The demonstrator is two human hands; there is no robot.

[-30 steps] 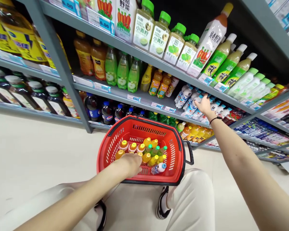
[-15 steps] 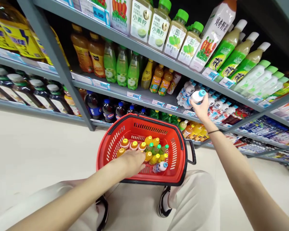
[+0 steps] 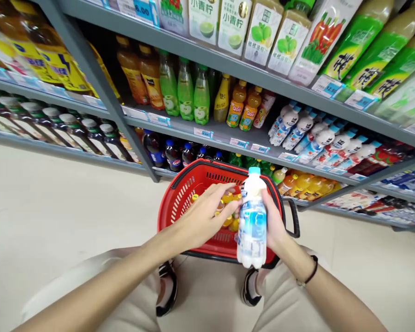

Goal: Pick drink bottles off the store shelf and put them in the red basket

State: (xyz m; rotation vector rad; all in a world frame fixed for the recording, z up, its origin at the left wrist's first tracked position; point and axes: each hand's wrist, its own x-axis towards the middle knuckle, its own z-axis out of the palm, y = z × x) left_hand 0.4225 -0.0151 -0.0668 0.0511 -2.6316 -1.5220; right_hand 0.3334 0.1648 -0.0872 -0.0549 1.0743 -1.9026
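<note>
My right hand (image 3: 275,227) grips a small white bottle with a blue cap and blue label (image 3: 251,221), held upright over the near rim of a red shopping basket (image 3: 180,203). My left hand (image 3: 204,216) reaches toward the bottle with fingers spread, its fingertips close to or just touching the bottle's side. Several small yellow and orange bottles (image 3: 228,199) stand inside the basket, mostly hidden behind my hands.
Grey store shelves (image 3: 228,133) run across the view, packed with juice bottles, green apple drinks (image 3: 186,92), more white blue-capped bottles (image 3: 297,129) and dark soda bottles (image 3: 174,154). The basket sits on a pale floor (image 3: 55,207) between my knees (image 3: 283,295).
My right hand took a white bottle off the shelf and carried it down over the basket. My left hand lifted from the bottles in the basket toward it. The view tilted slightly.
</note>
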